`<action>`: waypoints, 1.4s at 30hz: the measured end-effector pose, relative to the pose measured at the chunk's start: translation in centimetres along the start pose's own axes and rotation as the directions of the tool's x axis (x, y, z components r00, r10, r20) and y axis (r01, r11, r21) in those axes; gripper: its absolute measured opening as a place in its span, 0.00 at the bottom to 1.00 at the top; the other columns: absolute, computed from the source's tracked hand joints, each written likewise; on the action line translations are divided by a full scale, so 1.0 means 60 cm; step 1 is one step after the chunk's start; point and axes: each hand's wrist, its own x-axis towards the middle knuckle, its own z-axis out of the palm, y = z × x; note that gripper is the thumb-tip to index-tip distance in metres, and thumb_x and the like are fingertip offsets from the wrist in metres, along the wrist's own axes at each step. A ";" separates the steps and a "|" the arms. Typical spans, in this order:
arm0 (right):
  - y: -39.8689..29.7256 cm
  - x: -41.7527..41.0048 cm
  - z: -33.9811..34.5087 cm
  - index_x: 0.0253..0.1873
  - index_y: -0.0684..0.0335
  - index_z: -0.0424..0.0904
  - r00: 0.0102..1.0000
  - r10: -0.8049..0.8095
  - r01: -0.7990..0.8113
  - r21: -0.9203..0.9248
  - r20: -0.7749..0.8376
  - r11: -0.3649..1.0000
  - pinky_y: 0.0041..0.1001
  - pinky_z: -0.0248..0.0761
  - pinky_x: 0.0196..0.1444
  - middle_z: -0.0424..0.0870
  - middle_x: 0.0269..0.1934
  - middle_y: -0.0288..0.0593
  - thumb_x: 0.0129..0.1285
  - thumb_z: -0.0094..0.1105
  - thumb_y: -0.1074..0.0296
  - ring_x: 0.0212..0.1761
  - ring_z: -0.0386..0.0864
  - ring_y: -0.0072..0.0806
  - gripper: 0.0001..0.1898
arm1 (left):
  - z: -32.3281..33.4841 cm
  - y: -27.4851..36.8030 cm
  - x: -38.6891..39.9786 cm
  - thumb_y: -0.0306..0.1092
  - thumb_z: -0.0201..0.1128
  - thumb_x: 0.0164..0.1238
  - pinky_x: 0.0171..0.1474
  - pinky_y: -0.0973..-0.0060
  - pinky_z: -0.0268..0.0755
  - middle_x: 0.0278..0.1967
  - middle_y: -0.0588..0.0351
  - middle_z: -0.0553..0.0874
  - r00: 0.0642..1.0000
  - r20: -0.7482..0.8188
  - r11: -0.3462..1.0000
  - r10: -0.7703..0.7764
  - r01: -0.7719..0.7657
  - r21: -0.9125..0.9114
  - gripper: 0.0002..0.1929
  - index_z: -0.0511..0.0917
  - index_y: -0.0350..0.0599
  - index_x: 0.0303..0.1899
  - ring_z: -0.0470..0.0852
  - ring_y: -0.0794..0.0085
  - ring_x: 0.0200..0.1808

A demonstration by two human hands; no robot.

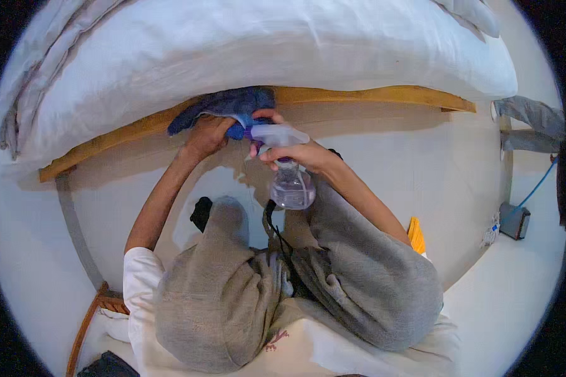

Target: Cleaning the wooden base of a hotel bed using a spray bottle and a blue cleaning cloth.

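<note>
My left hand (pixel 210 136) grips a dark blue cloth (pixel 231 101), which lies against the wooden bed rail (pixel 358 95) under the mattress edge. In my right hand (pixel 297 151) is a clear plastic spray bottle (pixel 292 188) with a white and purple trigger head, its nozzle pointed left at the cloth near my left hand. Clear liquid shows in the bottle, which hangs above the floor between my knees.
A white-sheeted mattress (pixel 273 52) spans the top. A wooden chair (pixel 92 311) stands lower left. At right are a co-present person's grey-clad legs (pixel 533 122), a long-handled dustpan (pixel 514 221), and white mop-like strands (pixel 490 233). An orange cloth-like item (pixel 416 235) shows by my right arm.
</note>
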 end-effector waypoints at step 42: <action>-0.028 -0.035 0.046 0.74 0.56 0.46 0.860 0.296 -0.208 -0.246 0.415 0.947 0.19 0.69 0.39 0.81 0.40 0.40 0.54 0.66 0.73 0.41 0.76 0.20 0.46 | -0.053 -0.144 -0.238 0.24 0.53 0.60 0.64 0.63 0.57 0.56 0.42 0.73 0.192 -0.839 0.697 -0.508 0.665 -0.270 0.22 0.67 0.33 0.58 0.70 0.52 0.58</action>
